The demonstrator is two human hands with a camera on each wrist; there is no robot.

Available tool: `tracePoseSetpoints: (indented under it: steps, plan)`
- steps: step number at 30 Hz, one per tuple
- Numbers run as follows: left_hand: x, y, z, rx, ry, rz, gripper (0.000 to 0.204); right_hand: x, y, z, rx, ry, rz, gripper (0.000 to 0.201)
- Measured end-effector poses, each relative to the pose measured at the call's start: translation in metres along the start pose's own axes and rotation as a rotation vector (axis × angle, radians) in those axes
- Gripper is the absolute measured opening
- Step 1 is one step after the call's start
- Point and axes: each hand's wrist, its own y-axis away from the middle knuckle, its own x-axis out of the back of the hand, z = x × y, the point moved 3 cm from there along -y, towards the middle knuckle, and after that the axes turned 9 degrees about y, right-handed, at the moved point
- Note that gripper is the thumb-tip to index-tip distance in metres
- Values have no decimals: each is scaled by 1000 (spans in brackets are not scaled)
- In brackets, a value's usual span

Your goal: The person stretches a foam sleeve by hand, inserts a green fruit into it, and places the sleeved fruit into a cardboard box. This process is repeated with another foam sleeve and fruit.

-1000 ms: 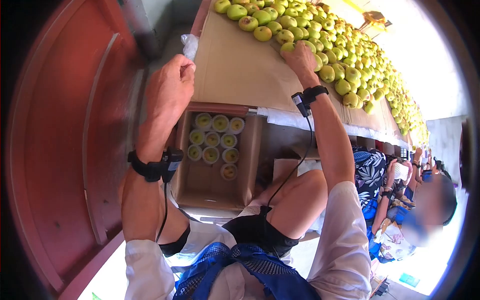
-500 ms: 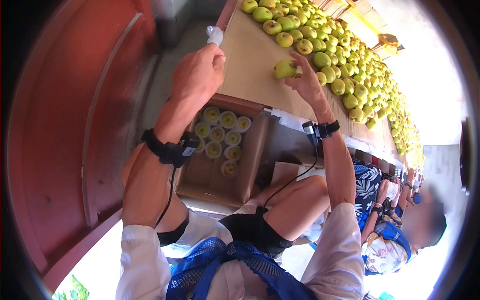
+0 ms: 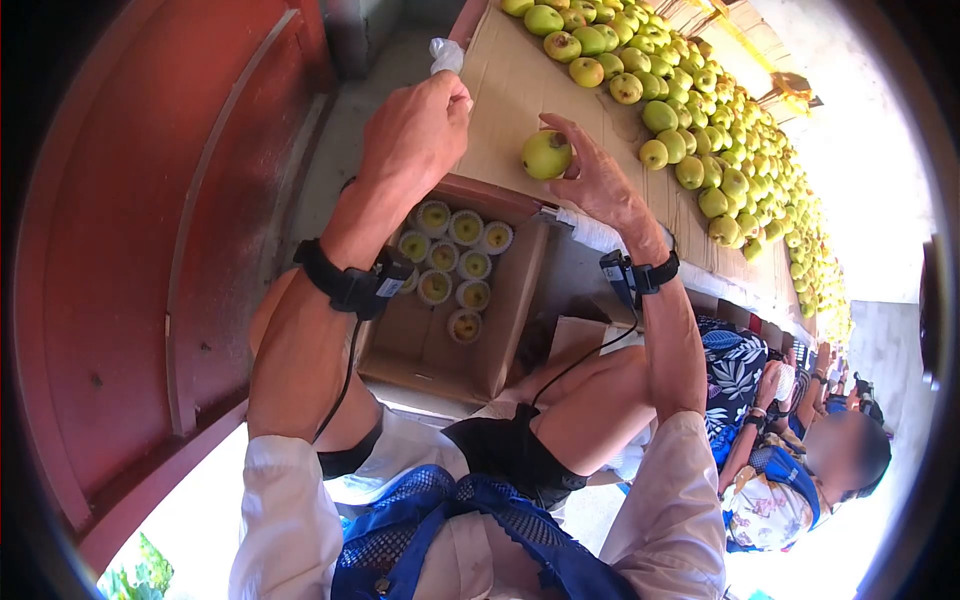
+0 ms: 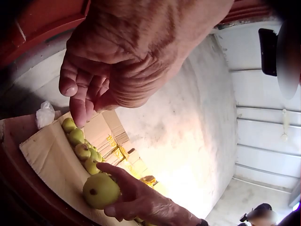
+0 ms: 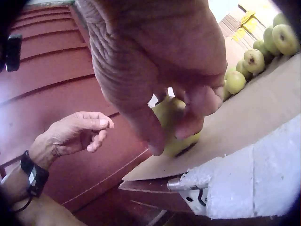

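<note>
My right hand (image 3: 607, 195) holds a green apple (image 3: 546, 155) between thumb and fingers, above the cardboard-covered tabletop (image 3: 505, 110). In the left wrist view a dark brown end shows on this apple (image 4: 101, 190). My left hand (image 3: 415, 130) hangs left of it with loosely curled fingers; the right wrist view shows nothing in that left hand (image 5: 77, 134). Below both hands stands an open cardboard box (image 3: 410, 345), where several apples (image 3: 466, 227) sit in white ribbed wraps.
A large heap of green apples (image 3: 690, 130) covers the table's far side. White crumpled plastic (image 3: 446, 56) wraps the table's left corner. A red panelled wall (image 3: 130, 250) rises at the left. Another person (image 3: 780, 480) sits along the table at the right.
My right hand has brought the apple from the heap's edge leftward and nearer, over the bare cardboard. The left hand shifts right in the view, staying loosely curled.
</note>
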Motion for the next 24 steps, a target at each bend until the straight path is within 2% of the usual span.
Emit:
tracePoseSetpoints:
  steps: [1,4,10,11,12,14,16,17,20,21,23,24]
  plan:
    - [0,1,0,-3,2,6,16,-2,0,2,38,4,23,83]
    - [-1,1,-4,-37,19,31,16,-7,-2,11,-31,-120,6,85]
    - [-3,-1,-10,-78,-24,25,18,-3,4,19,-4,-124,5,89]
    - [-1,1,-9,-76,14,39,15,4,8,17,-91,-143,-50,89]
    - [2,1,-8,-73,51,55,12,11,11,15,-120,-174,-35,98]
    - [4,1,-10,-92,85,76,9,24,21,11,-140,-269,118,52]
    - [3,-3,-13,-147,81,84,8,47,28,9,-195,-207,164,60]
    - [1,-3,-15,-195,30,150,10,56,31,6,-223,-174,189,64]
    - [-1,-4,-17,-228,40,174,10,80,49,-15,-172,-224,448,52]
    - [-1,-4,-17,-209,18,165,10,85,54,-20,-207,-327,519,46]
    - [5,-4,-13,-177,-16,146,11,96,65,-9,-139,-547,594,42]
    - [5,-5,-10,-97,8,108,10,106,74,-1,-108,-648,634,41]
